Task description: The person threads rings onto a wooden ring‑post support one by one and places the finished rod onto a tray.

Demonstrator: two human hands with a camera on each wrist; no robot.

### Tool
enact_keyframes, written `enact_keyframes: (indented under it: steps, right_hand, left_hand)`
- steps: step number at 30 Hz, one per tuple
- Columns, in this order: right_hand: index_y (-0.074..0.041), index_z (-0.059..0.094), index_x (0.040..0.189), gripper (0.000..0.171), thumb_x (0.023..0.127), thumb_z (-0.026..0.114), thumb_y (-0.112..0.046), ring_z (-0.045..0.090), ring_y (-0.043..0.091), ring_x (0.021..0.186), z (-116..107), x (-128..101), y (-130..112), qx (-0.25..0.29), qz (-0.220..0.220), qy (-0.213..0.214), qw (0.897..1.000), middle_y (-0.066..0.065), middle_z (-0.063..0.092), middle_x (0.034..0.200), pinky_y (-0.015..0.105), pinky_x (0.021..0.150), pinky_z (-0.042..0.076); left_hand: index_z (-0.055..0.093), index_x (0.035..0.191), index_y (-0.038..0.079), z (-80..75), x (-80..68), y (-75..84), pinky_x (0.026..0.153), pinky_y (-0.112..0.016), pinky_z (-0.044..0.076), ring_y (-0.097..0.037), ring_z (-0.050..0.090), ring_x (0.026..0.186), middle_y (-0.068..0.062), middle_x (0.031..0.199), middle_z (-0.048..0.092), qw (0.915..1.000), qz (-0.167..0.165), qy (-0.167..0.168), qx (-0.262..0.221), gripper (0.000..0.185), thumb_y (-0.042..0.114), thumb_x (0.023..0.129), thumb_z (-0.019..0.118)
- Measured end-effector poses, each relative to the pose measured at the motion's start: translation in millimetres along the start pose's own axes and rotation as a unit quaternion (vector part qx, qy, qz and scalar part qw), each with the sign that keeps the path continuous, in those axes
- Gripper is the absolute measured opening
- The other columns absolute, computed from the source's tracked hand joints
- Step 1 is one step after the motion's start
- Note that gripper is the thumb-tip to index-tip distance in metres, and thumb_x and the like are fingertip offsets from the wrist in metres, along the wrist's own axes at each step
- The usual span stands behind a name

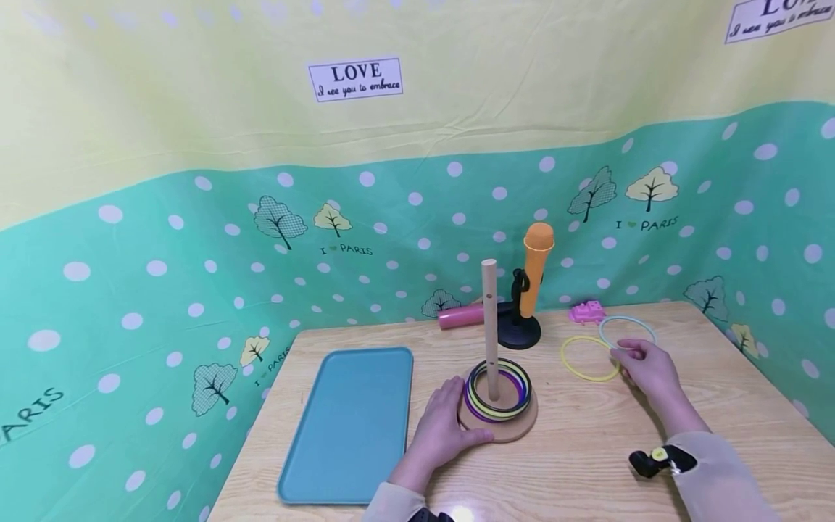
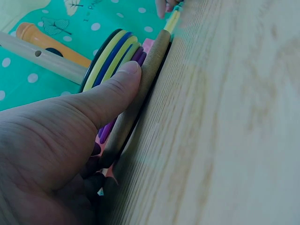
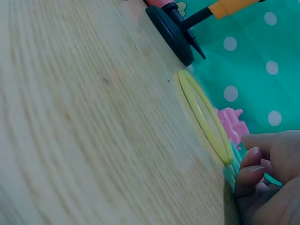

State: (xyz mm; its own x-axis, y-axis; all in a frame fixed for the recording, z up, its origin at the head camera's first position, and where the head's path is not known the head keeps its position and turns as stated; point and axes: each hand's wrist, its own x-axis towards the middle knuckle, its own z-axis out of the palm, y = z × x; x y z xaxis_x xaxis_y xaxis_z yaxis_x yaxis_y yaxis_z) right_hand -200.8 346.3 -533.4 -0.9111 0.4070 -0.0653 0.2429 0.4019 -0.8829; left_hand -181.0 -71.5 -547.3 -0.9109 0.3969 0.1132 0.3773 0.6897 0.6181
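A wooden ring-toss stand [image 1: 491, 319] has a round base and an upright peg. Several coloured rings [image 1: 479, 417] in black, yellow, blue, green and purple are stacked round its peg. My left hand [image 1: 442, 424] grips the left side of the base, its thumb [image 2: 123, 82] along the rim beside the rings. Over at the right, my right hand [image 1: 649, 370] pinches the near edge of a light-blue ring [image 1: 628, 317] with curled fingers. A yellow ring [image 1: 574, 373] lies just left of those fingertips, overlapping the light-blue one in the head view.
A blue tray [image 1: 349, 428] lies on the table's left side. Behind the stand are an orange toy microphone [image 1: 535, 268] on a black base [image 1: 520, 335] and a pink-red cylinder [image 1: 459, 316]. A small pink toy [image 1: 587, 312] sits near the patterned curtain [image 1: 391, 239].
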Motion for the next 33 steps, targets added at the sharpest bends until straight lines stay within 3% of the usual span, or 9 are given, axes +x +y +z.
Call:
enact_keyframes:
  steps: [18,33]
  right_hand:
    - [0.014,0.053,0.151,0.055,0.110,0.066,-0.021,0.062,0.014,0.072,0.2,7.4,8.2,-0.021,-0.007,-0.037,0.999,0.013,0.063,0.102,0.026,0.057,0.058]
    - [0.014,0.064,0.133,0.037,0.109,0.067,-0.015,0.062,0.020,0.069,-0.2,5.1,6.3,-0.075,-0.051,-0.051,0.995,0.009,0.065,0.085,0.028,0.054,0.055]
  left_hand:
    - [0.038,0.168,-0.005,0.5,0.5,0.5,0.135,-0.054,0.026,-0.042,0.038,0.160,-0.025,0.170,0.043,1.0000,-0.001,0.003,0.004,0.121,0.054,0.081,0.098]
    - [0.038,0.168,-0.005,2.1,0.6,-1.4,0.135,-0.054,0.027,-0.042,0.039,0.159,-0.025,0.170,0.044,0.9999,0.005,0.005,0.010,0.122,0.056,0.080,0.098]
